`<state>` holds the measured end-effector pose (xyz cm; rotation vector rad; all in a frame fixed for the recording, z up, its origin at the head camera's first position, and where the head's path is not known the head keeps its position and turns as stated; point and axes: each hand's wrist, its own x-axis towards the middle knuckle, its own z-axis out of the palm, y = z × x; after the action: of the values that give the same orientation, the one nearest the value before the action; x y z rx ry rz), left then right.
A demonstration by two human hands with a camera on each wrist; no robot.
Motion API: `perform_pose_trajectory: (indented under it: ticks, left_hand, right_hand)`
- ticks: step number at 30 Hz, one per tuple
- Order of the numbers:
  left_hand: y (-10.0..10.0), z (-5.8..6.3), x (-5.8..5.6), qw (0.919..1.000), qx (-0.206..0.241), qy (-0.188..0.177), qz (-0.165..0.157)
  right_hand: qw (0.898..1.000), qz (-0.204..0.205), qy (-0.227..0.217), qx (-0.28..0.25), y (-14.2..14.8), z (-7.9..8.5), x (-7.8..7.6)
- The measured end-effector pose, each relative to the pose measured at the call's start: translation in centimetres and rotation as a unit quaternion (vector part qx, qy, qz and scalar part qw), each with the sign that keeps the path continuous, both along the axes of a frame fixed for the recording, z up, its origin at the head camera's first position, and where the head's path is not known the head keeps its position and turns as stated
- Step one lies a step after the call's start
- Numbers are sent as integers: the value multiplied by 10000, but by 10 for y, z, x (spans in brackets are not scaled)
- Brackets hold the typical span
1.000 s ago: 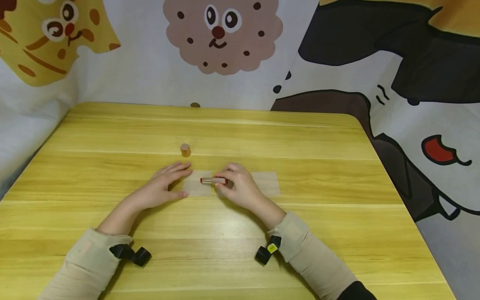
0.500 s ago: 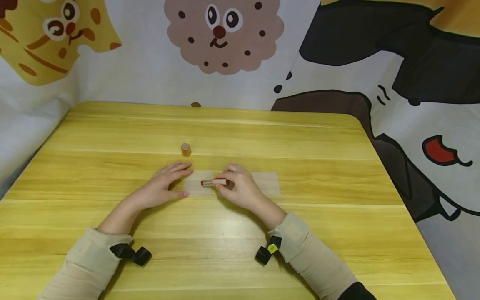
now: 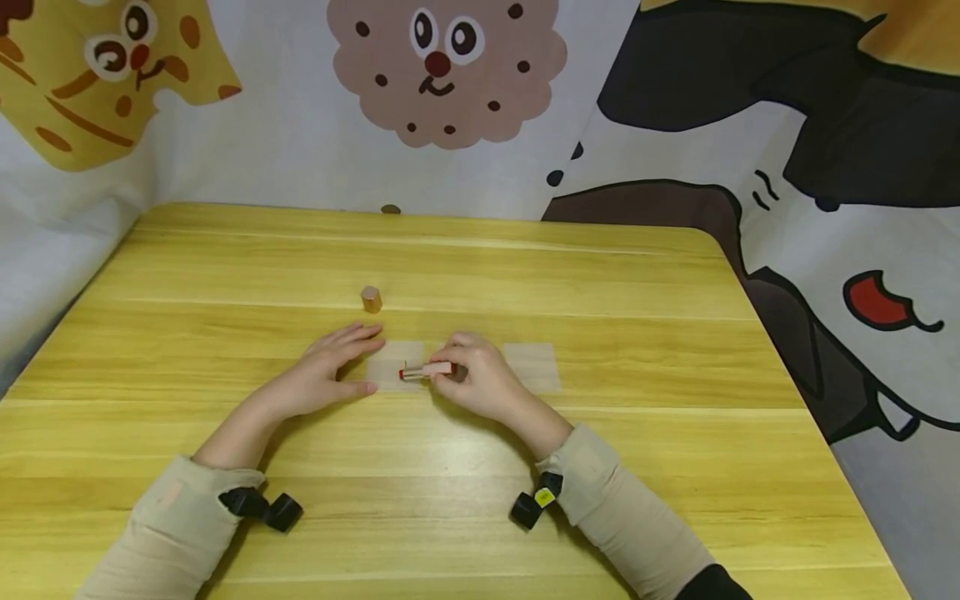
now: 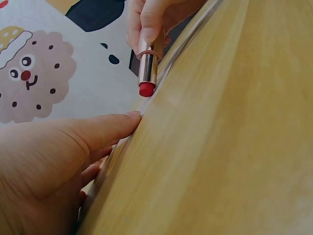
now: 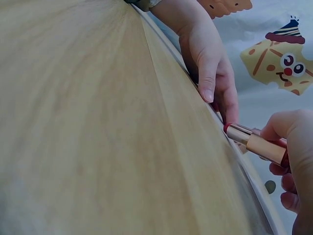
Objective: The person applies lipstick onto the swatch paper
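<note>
My right hand [image 3: 480, 375] pinches an uncapped lipstick [image 3: 427, 372] between thumb and fingers. Its red tip points left, right at the surface of a thin see-through sheet [image 3: 392, 358]. In the head view a short thin line shows just beyond the tip. My left hand [image 3: 330, 375] rests at the sheet's left edge, thumb and fingers spread and fairly straight, holding nothing. The left wrist view shows the lipstick's red bullet [image 4: 146, 89] close to the left thumb. From the right wrist, the metallic tube [image 5: 264, 148] is seen in the right fingers.
A copper-coloured lipstick cap [image 3: 371, 300] stands upright behind the left fingertips. Another see-through piece [image 3: 534, 367] lies to the right, partly behind the right hand. The wooden table [image 3: 450, 525] ends at the back against a cartoon-printed cloth [image 3: 285, 158].
The lipstick's tip has moved slightly toward the table's front over the sheet, and the right hand has shifted a little with it. The left hand and the cap stay put.
</note>
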<state>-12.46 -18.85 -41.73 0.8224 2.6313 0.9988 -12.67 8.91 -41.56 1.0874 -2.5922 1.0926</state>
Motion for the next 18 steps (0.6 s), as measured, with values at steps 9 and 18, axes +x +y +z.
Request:
perform_pose_trajectory:
  ticks: [9, 18]
  left_hand:
    - [0, -1, 0, 10000, -5, 57, -32]
    - [0, 0, 0, 10000, -20, 69, -3]
  right_hand:
    - [9993, -16, -283, -233, 0, 0, 1]
    - [9928, -273, -648, -966, 0, 1, 2]
